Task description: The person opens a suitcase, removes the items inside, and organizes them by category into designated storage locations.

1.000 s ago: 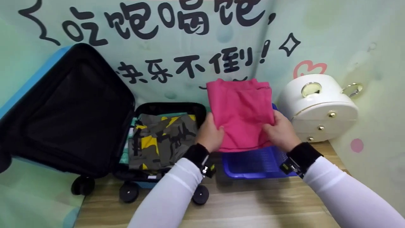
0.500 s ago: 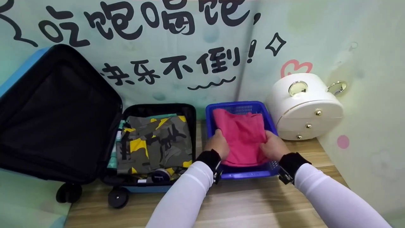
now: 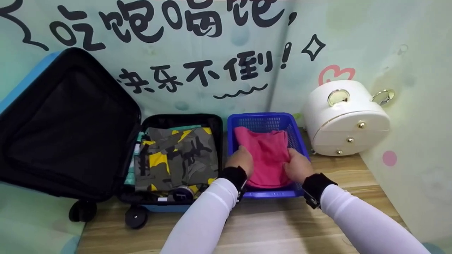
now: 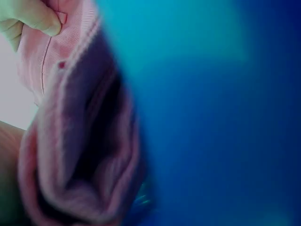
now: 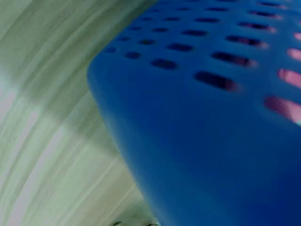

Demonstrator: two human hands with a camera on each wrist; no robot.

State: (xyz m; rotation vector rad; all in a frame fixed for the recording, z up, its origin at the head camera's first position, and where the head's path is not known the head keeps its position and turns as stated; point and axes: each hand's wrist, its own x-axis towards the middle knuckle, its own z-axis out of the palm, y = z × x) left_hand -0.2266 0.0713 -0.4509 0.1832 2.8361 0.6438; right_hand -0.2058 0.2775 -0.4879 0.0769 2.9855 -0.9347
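Observation:
A folded pink garment (image 3: 266,158) lies inside a blue plastic basket (image 3: 273,194) in the head view. My left hand (image 3: 242,161) grips its left side, thumb on top. On the opposite side, my right hand (image 3: 298,165) pinches the edge between thumb and fingers. Both hands reach over the basket's front part. In the left wrist view the garment's rolled, layered edge (image 4: 61,136) shows close up, with fingertips pressing the cloth at the upper left. The right wrist view has the basket's slotted wall (image 5: 164,127), pink cloth showing through its slots.
Left of the basket stands an open suitcase (image 3: 217,123) holding folded camouflage clothing (image 3: 183,158) and a dark round item (image 3: 182,193). Its lid (image 3: 70,123) leans open at the left. A white drawer box (image 3: 348,120) sits right of the basket on the wooden surface (image 3: 268,229).
Both hands have lowered the pink garment from above the basket into it. Over the last half second they shifted slightly lower, and the head view swung left and right a little.

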